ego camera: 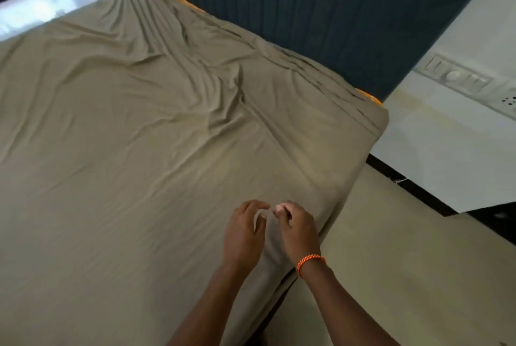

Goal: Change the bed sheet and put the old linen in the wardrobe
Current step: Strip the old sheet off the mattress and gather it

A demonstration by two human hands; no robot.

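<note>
Head view: both hands empty (fingers loosely curled).
Sheet (156, 127): ahead and left of right hand (300, 229); left hand (243, 234) nearer.

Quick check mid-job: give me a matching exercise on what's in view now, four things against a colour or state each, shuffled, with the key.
Things:
1. bed sheet
2. headboard
3. wristband
4. left hand

Colour or state:
A. dark blue-grey, ribbed
B. orange, on the right wrist
C. olive-tan, wrinkled towards the headboard
D. fingers curled, holding nothing, over the sheet

Pairs: 1-C, 2-A, 3-B, 4-D
</note>
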